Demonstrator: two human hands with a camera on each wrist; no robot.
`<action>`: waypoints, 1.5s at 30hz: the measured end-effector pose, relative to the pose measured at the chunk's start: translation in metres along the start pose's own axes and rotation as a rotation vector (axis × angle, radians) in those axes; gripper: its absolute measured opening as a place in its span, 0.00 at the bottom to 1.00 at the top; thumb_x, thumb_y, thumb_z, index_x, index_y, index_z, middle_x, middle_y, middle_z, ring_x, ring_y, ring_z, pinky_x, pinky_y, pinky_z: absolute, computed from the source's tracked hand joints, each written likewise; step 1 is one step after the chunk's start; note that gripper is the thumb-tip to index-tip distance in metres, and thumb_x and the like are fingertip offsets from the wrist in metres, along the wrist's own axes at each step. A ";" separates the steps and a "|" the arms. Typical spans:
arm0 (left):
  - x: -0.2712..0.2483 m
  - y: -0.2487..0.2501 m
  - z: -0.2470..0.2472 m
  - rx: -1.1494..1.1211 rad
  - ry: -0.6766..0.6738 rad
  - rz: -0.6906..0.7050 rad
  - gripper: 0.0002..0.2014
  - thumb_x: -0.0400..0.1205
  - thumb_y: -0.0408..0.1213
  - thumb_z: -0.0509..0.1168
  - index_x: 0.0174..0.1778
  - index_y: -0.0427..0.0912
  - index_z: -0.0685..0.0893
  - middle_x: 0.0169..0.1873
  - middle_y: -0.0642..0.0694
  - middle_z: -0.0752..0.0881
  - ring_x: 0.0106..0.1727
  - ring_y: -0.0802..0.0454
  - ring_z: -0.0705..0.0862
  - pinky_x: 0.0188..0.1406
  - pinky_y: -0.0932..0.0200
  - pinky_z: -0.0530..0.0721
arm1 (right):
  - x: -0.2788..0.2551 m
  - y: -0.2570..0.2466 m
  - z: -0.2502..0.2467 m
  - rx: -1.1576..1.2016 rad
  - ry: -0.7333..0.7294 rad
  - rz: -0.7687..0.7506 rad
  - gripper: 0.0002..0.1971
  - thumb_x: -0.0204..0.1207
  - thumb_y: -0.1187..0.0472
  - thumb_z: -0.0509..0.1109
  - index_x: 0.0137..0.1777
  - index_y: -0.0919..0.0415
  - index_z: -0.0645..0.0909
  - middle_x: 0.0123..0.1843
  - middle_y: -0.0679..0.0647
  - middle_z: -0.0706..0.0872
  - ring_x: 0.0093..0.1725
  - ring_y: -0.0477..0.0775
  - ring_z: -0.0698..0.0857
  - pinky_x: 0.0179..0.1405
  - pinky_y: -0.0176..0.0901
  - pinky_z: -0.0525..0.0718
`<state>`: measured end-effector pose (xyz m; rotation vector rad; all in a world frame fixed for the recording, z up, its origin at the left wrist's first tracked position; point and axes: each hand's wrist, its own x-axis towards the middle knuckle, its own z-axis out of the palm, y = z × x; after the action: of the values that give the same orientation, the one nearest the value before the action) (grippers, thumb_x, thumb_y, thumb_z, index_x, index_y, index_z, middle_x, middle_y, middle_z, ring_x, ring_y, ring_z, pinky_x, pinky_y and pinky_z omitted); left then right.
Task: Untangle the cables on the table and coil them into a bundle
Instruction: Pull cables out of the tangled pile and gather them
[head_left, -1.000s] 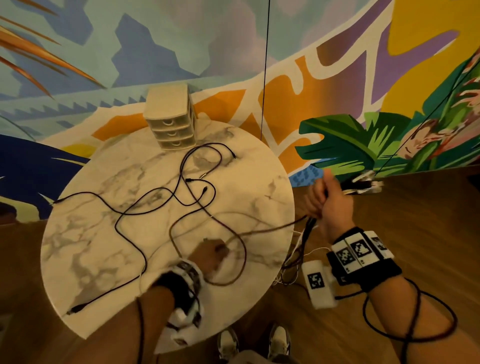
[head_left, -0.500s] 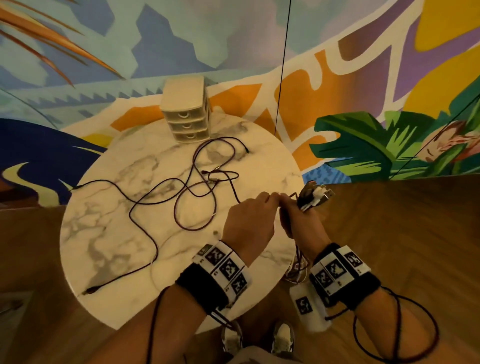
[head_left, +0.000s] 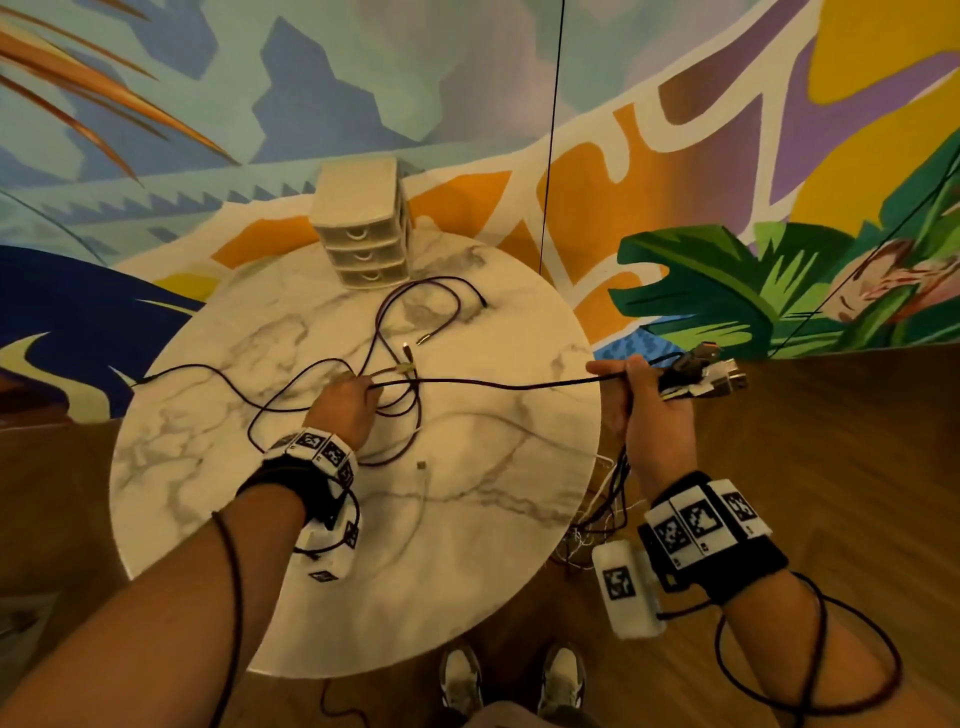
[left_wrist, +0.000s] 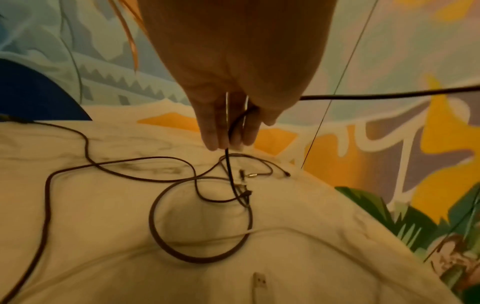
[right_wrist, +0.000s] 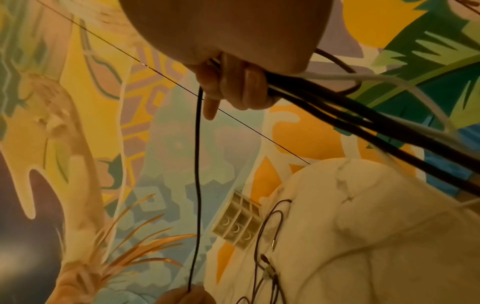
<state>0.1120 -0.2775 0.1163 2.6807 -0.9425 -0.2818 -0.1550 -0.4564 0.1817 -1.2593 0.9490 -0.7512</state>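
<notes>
Dark cables (head_left: 400, 410) lie tangled on the round marble table (head_left: 493, 545), with plugs near the middle. My left hand (head_left: 345, 405) is over the tangle and pinches a black cable (head_left: 498, 383) that runs taut to my right hand (head_left: 644, 400). In the left wrist view the fingers (left_wrist: 210, 127) hold this black cable (left_wrist: 230, 162) as it drops to the tangle (left_wrist: 200, 222). Off the table's right edge, my right hand grips a bundle of cables (right_wrist: 337, 102) with plugs (head_left: 711, 371) sticking out; loops hang below it (head_left: 608, 499). A white cable (head_left: 423, 486) lies on the marble.
A small cream three-drawer box (head_left: 363, 228) stands at the table's far edge against a painted wall. A thin black line (head_left: 550, 135) hangs down the wall behind. Wooden floor surrounds the table, and my shoes (head_left: 511, 680) are below its near edge.
The hands, together at the table's right edge half a second ago, have parted. My left hand moved left along the black cable to the tangle; my right hand moved right, stretching it taut.
</notes>
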 end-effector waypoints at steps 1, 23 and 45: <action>-0.002 0.002 0.001 -0.027 -0.012 -0.009 0.15 0.86 0.38 0.56 0.49 0.29 0.82 0.47 0.29 0.82 0.51 0.31 0.81 0.47 0.46 0.74 | -0.001 -0.001 -0.002 -0.003 0.002 -0.007 0.22 0.85 0.49 0.57 0.37 0.50 0.90 0.22 0.49 0.67 0.24 0.49 0.64 0.25 0.41 0.62; -0.099 0.200 0.088 -0.813 -0.722 0.132 0.22 0.86 0.46 0.55 0.38 0.34 0.84 0.33 0.41 0.86 0.33 0.45 0.84 0.37 0.52 0.85 | 0.010 -0.028 -0.144 0.019 0.345 -0.167 0.25 0.86 0.49 0.54 0.29 0.56 0.78 0.16 0.49 0.68 0.18 0.49 0.64 0.19 0.40 0.63; -0.105 0.393 0.011 -1.343 -0.864 0.270 0.16 0.81 0.36 0.56 0.26 0.42 0.73 0.15 0.53 0.67 0.17 0.56 0.65 0.20 0.61 0.64 | 0.009 -0.060 -0.167 -0.071 -0.281 -0.059 0.29 0.73 0.39 0.61 0.59 0.64 0.81 0.29 0.49 0.80 0.26 0.49 0.78 0.23 0.38 0.74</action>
<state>-0.1998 -0.5064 0.2444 1.1358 -0.7935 -1.4372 -0.2992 -0.5472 0.2323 -1.4181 0.7171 -0.5708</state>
